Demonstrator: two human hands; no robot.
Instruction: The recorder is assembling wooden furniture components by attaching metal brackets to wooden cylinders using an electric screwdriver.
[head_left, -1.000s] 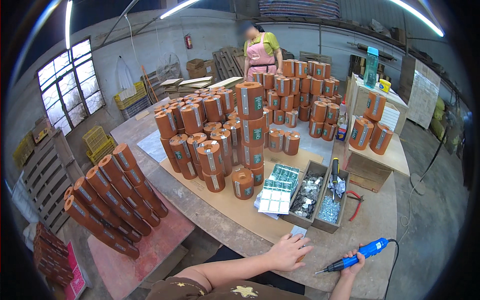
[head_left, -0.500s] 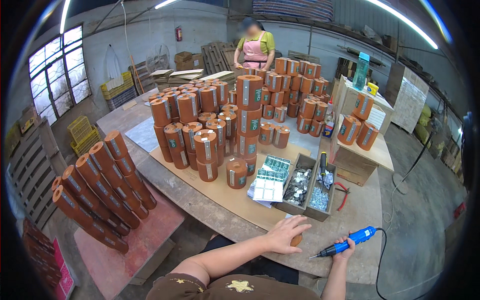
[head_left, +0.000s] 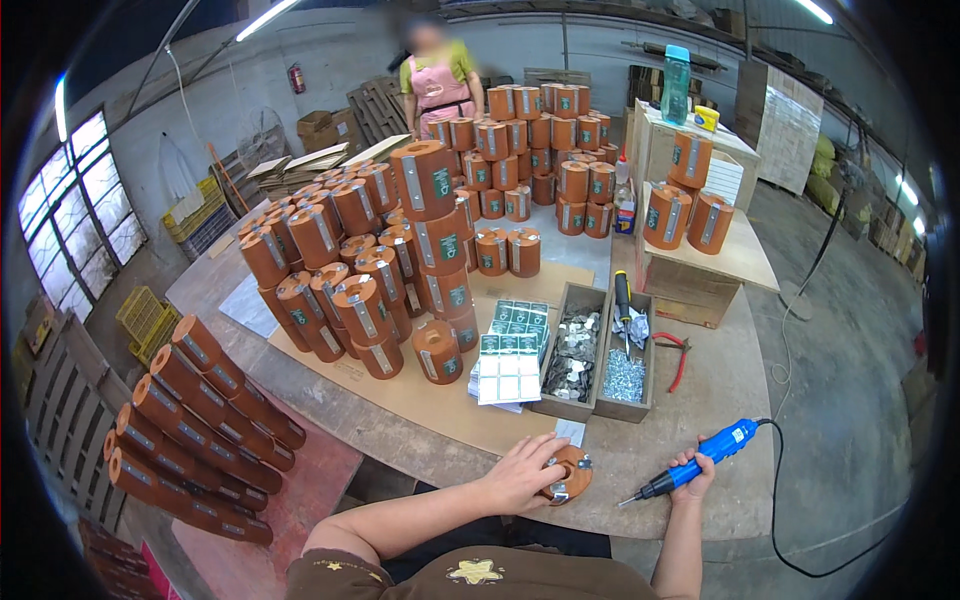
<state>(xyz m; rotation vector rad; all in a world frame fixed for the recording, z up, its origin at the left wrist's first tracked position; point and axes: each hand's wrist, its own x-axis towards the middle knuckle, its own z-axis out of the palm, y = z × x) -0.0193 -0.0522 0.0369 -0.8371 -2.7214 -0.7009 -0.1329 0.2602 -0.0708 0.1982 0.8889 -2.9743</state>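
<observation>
- Our left hand (head_left: 525, 475) now sits further to the side of the brown ring-shaped cylinder (head_left: 579, 480), baring a round end face that its fingers mostly cover half a second ago; the whole view also shifts, so the table (head_left: 650, 445) slides leftward.
- That same hand curls over the cylinder's left side, holding it at the table's near edge, hole facing up toward us.
- With that face bared, we see bright metal at its near and far edges; for the work in hand, we judge this leaves the metal easier to reach.
- Our right hand (head_left: 692, 475) wraps closed around a blue corded power screwdriver (head_left: 728, 440); its bit points toward the cylinder, just beside it, not touching.
- Beyond our hands, label sheets (head_left: 508, 372) lie left of two wooden trays: one of flat metal pieces (head_left: 570, 352), one of small silvery fasteners (head_left: 625, 380) with a yellow-and-black screwdriver (head_left: 622, 295). Red-handled pliers (head_left: 678, 370) rest to the right.
- Farther off, we have a lone cylinder (head_left: 437, 352) in front of tall cylinder stacks (head_left: 425, 185), and a co-worker in a pink apron (head_left: 440, 85) stands behind them.
</observation>
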